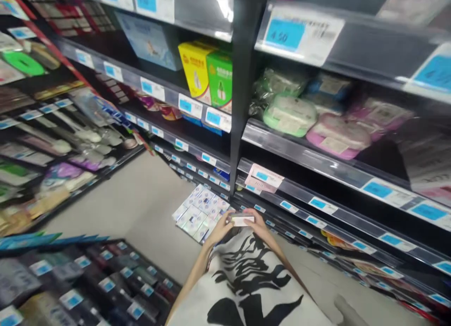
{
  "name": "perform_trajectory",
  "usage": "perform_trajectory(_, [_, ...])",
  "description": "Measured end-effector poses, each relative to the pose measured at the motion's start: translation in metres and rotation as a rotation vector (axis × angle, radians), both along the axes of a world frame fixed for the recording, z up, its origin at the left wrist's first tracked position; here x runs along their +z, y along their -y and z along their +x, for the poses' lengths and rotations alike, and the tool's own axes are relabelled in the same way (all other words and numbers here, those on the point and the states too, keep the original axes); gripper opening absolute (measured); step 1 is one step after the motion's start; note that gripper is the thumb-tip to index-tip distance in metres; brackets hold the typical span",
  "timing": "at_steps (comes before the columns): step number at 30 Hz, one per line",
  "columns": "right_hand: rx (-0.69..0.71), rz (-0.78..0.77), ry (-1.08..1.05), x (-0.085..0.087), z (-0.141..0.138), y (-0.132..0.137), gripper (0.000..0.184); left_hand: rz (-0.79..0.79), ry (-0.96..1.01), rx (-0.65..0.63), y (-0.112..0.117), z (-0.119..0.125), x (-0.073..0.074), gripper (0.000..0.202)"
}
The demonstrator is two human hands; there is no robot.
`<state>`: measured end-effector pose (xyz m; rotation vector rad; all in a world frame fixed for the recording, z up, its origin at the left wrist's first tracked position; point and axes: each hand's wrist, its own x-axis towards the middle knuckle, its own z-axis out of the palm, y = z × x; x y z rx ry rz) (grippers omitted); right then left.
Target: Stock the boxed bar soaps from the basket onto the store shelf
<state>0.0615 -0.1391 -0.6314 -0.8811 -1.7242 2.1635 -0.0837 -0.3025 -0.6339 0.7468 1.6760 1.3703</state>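
Hands (222, 226) hold 1 small white-sided box (243, 221) between their fingers.

You hold a small white box (243, 220) between your left hand (223, 226) and right hand (260, 223), in front of your black-and-white patterned shirt (255, 274). Just beyond your left hand, a flat cluster of pale boxes (195, 213) lies on the grey floor (141, 194). Ahead of you stand dark shelves (243, 81) edged with blue-and-white price labels; a yellow box (195, 72) sits beside a green box (220, 79), and to their right rest wrapped green and pink containers (291, 117). On your left, another rack (63, 138) carries long-handled utensils (49, 138).
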Motion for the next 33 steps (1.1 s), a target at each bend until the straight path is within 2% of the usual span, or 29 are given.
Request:
perform_trajectory(2, [0.101, 0.15, -0.138, 0.006, 0.002, -0.002, 0.064, 0.084, -0.036, 0.044, 0.008, 0.002, 0.002, 0.069])
perform_trajectory(5, [0.202, 0.354, -0.251, 0.016, 0.003, 0.002, 0.056, 0.18, -0.14, 0.076, 0.019, 0.007, 0.005, 0.073])
perform_trajectory(9, [0.209, 0.432, -0.259, 0.022, 0.001, 0.013, 0.048, 0.212, -0.163, 0.1, 0.026, 0.01, 0.01, 0.07])
perform_trajectory(12, [0.186, 0.363, -0.259, 0.025, 0.002, 0.016, 0.054, 0.177, -0.07, 0.078, 0.029, 0.006, 0.016, 0.062])
perform_trajectory(14, [0.187, 0.25, -0.231, 0.028, 0.004, 0.016, 0.058, 0.119, -0.026, 0.029, 0.029, 0.003, 0.019, 0.054])
perform_trajectory(17, [0.176, 0.081, -0.152, 0.034, 0.008, 0.015, 0.055, -0.016, 0.007, -0.001, 0.027, 0.001, 0.019, 0.044])
perform_trajectory(21, [0.097, -0.093, -0.122, 0.037, 0.009, 0.02, 0.054, -0.233, 0.011, 0.071, 0.019, 0.005, 0.016, 0.066])
perform_trajectory(24, [0.032, -0.127, -0.115, 0.036, 0.007, 0.024, 0.05, -0.323, 0.028, 0.045, 0.013, 0.007, 0.019, 0.077])
perform_trajectory(27, [0.038, -0.134, -0.099, 0.035, 0.006, 0.019, 0.048, -0.323, -0.076, 0.052, 0.009, 0.003, 0.026, 0.075])
perform_trajectory(30, [0.068, -0.145, -0.113, 0.036, 0.007, 0.012, 0.047, -0.231, -0.202, 0.053, 0.01, -0.001, 0.034, 0.058])
perform_trajectory(33, [0.095, -0.106, -0.174, 0.038, 0.009, 0.007, 0.043, -0.152, -0.321, -0.097, 0.01, -0.007, 0.043, 0.048])
